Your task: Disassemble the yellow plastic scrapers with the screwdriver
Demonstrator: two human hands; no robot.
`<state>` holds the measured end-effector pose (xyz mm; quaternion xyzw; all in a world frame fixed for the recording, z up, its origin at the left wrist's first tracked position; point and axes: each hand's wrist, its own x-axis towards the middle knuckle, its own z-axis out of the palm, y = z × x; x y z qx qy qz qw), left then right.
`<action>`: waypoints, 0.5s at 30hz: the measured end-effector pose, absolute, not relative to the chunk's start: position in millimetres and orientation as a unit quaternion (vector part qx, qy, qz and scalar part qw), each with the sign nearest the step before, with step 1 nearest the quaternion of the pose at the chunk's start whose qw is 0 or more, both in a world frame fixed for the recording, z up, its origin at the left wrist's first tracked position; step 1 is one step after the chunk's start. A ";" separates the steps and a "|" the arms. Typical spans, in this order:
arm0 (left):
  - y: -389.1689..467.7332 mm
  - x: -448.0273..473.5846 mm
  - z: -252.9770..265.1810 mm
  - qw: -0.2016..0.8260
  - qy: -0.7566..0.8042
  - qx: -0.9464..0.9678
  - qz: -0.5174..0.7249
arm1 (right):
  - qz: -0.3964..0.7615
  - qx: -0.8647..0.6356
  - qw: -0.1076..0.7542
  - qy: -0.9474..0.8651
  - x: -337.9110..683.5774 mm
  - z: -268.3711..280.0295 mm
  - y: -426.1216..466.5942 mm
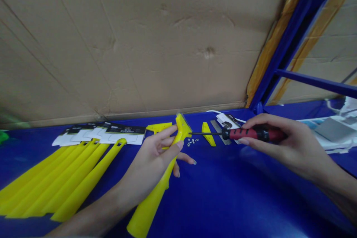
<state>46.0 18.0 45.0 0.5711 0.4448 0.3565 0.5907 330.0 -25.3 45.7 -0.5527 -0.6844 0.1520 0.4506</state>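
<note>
Yellow scraper (154, 193) gripped in our L hand (154, 156), screwdriver (245, 134) in our R hand (298, 147), we were prob. mid-fastening, w/ loose screws (193, 141) left, lined-up handles (90, 181) maybe done!

Bare, slim-fingered human left grip (160, 156): smooth, rounded fingernails (194, 162), slight gloss. Bare, slender left forearm (111, 202), narrowing toward wrist, uncovered down to lower frame edge. Bare, long-fingered human right grip (298, 148): smooth back, thumbnail detail blurred. Bare right forearm (338, 184), uncovered to right frame edge, underside shaded.
</note>
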 end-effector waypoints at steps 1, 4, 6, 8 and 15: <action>18.7 44.7 45.7 0.590 0.443 0.570 0.362 | 0.139 -0.538 0.451 -0.699 330.3 44.9 -24.6; 18.7 43.3 47.9 0.583 0.440 0.574 0.370 | 0.135 -0.521 0.437 -0.721 329.0 44.3 -23.4; 15.9 45.8 48.7 0.571 0.447 0.582 0.369 | 0.185 -0.547 0.428 -0.695 326.8 45.7 -23.5; 12.3 49.9 49.3 0.563 0.458 0.586 0.361 | 0.236 -0.569 0.419 -0.667 325.2 47.7 -23.5; 11.3 49.7 51.5 0.581 0.466 0.569 0.349 | 0.111 -0.492 0.415 -0.757 330.9 45.7 -23.0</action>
